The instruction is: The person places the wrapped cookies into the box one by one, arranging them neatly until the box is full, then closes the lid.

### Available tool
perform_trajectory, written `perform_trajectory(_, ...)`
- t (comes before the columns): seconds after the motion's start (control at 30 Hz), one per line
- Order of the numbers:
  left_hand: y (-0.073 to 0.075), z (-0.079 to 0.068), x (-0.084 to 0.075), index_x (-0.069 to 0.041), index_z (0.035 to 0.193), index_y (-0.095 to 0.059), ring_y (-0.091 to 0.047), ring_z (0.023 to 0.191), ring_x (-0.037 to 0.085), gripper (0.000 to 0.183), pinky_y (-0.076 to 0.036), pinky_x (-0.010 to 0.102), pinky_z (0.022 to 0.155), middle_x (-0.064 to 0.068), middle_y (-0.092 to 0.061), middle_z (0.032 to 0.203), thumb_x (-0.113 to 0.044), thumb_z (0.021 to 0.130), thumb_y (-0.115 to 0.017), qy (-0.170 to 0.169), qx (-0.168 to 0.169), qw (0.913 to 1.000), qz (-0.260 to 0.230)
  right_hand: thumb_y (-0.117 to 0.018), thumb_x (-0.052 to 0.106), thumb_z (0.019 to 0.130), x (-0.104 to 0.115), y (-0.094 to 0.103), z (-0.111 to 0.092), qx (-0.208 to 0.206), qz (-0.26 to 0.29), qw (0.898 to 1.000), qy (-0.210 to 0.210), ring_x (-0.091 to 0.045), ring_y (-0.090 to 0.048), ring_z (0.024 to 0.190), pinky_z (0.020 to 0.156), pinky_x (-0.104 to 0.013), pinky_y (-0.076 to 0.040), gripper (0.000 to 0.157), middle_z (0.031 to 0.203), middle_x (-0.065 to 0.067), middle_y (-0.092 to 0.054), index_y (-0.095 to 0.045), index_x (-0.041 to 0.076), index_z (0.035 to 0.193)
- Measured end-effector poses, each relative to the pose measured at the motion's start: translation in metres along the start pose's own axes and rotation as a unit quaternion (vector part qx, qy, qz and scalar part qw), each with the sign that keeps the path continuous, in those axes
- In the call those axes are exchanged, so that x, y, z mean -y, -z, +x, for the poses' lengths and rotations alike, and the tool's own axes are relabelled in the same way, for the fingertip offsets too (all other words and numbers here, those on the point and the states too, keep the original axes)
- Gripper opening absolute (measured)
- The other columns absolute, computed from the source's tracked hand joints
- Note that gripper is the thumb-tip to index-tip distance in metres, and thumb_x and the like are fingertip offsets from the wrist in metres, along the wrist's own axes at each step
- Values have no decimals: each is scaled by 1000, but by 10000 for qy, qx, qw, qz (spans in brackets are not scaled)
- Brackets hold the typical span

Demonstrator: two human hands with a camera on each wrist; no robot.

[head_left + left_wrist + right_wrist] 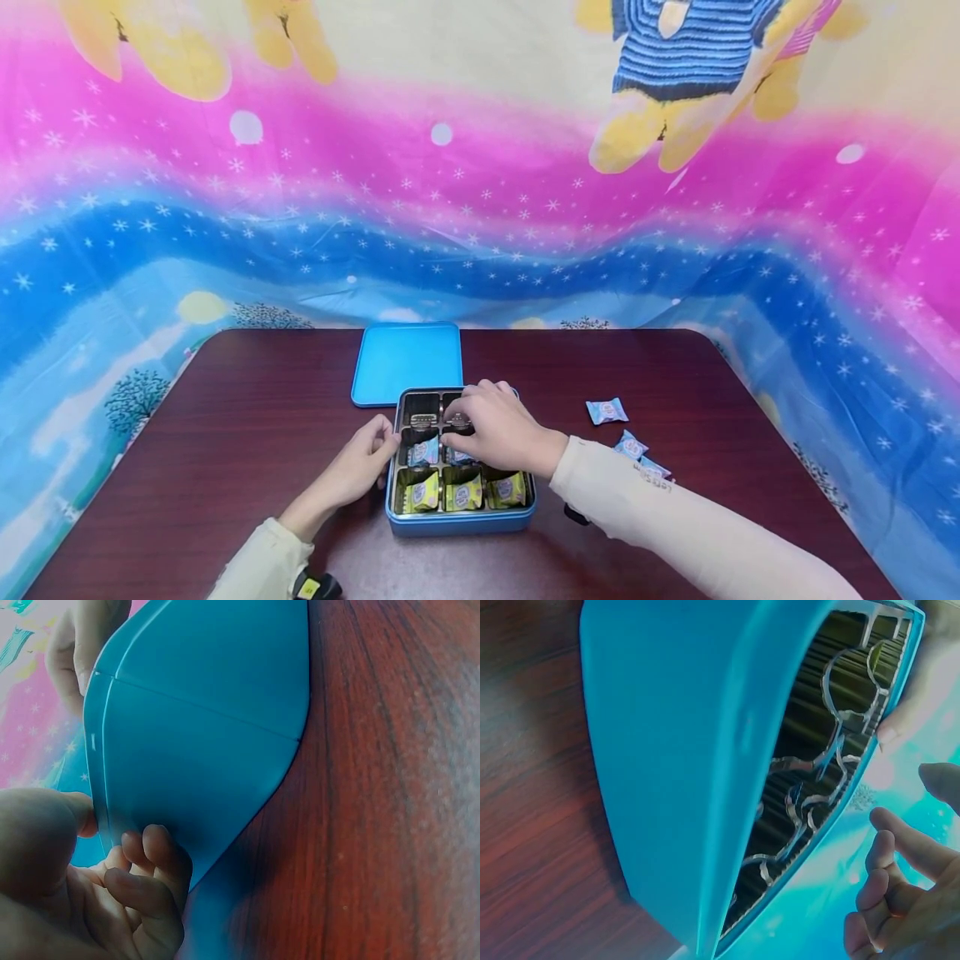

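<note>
Fingers of the right hand (498,425), thumb and forefinger parted with nothing visible between them, stand above the tin (461,525), a blue candy (458,457) just below the thumb; to their left, the left hand (358,458) grips the tin's edge. Well to the right of these right fingers, and nearer to them than to the left hand, lies a loose candy (607,411), its long axis roughly crosswise.
</note>
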State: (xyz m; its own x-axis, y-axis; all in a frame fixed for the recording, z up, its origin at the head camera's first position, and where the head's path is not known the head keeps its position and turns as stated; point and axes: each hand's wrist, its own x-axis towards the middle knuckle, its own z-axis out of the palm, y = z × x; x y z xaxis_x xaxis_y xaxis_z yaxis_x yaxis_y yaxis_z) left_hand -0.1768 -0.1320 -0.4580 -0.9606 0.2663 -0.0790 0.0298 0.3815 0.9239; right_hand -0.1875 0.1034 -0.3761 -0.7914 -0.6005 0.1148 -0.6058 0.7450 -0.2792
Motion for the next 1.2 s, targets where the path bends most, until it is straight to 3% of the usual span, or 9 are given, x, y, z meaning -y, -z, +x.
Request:
perform_trajectory(0.6, 2, 1, 2, -3, 93, -42, -49, 48, 15, 17, -41, 25, 46, 0, -44, 57, -13, 106, -47, -9, -6, 10000, 39, -73, 34, 93, -25, 15, -16, -254, 230, 9990, -271, -11, -47, 83, 78, -34, -36, 22, 96, 3, -69, -76, 20, 109)
perform_trajectory(0.97, 0, 0, 4, -4, 92, -42, -49, 48, 15, 17, -42, 25, 46, 2, -47, 57, -12, 105, -49, -9, -9, 10000, -19, -70, 35, 95, -40, 14, -25, -141, 427, 9979, -458, -16, -54, 89, 78, -34, -34, 26, 96, 1, -67, -75, 16, 113)
perform_trajectory(1.2, -1, 1, 2, -4, 92, -42, -49, 49, 15, 16, -42, 25, 47, 2, -47, 58, -11, 105, -48, -29, -20, 10000, 54, -70, 35, 95, -52, 19, -30, -169, 429, 9976, -512, -11, -49, 84, 76, -33, -32, 28, 91, 3, -66, -75, 15, 114)
